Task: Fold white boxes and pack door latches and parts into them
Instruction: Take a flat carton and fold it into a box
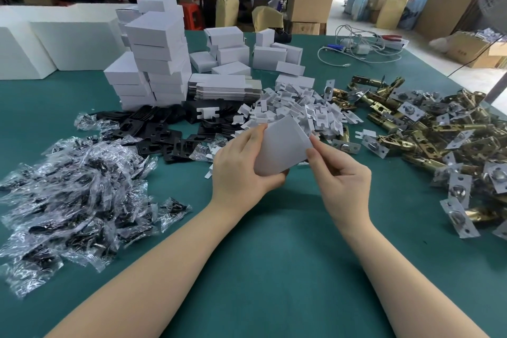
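My left hand (241, 170) gripped a flat white cardboard box (282, 145) above the green desk (274, 255) while my right hand (343, 181) pinched its edge. Brass door latches (428, 134), black plates (162, 129) and clear bagged parts (74, 192) crowded around; I read no writing.

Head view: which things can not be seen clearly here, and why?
- White box: its open end faces away and the left hand covers its lower part, so the contents cannot be told.
- Clear bags: glare hides the dark parts inside.
- Latches: the pile is cut by the right edge.
- Right hand: its fingertips cover the box corner.
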Action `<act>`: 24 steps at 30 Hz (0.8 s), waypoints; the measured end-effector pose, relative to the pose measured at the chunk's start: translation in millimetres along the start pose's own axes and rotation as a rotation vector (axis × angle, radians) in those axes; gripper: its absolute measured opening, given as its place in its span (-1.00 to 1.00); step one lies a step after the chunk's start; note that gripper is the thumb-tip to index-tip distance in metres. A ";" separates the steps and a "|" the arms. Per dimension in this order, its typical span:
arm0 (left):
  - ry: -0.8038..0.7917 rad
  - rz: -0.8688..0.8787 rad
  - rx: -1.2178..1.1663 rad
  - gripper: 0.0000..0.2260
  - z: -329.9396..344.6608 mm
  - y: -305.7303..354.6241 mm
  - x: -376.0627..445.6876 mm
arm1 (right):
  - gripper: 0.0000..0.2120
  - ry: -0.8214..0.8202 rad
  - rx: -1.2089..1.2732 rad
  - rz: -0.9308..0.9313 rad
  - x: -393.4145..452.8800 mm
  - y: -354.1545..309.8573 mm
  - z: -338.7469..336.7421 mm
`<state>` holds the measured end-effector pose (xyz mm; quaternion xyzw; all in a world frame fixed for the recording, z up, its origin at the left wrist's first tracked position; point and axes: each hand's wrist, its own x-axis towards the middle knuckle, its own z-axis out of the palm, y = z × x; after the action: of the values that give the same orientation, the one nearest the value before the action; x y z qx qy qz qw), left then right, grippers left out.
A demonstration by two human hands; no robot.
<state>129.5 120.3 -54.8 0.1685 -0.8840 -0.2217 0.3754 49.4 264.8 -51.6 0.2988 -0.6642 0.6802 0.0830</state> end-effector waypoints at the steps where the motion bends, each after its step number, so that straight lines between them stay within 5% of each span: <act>1: 0.002 -0.002 -0.005 -0.25 -0.3 -0.4 0.2 | -0.68 -0.013 -0.042 -0.040 -0.8 0.6 -0.1; 6: -0.035 0.012 0.022 -0.22 -0.1 -2.7 1.1 | -0.74 -0.048 -0.241 -0.212 1.1 6.4 -3.0; 15: -0.034 0.079 0.011 -0.25 -0.9 2.8 1.8 | -0.46 -0.192 -0.139 -0.066 2.1 2.4 6.1; 20: -0.040 0.127 0.036 -0.26 2.3 1.2 -0.6 | -0.56 -0.208 -0.172 -0.100 5.2 6.5 -0.8; 24: 0.003 0.161 0.045 -0.28 2.1 0.9 2.8 | -0.34 -0.303 -0.247 -0.104 3.7 8.1 -0.8</act>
<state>126.0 120.3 -54.0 0.1056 -0.8989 -0.1706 0.3896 42.1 263.7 -56.6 0.4190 -0.7312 0.5357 0.0531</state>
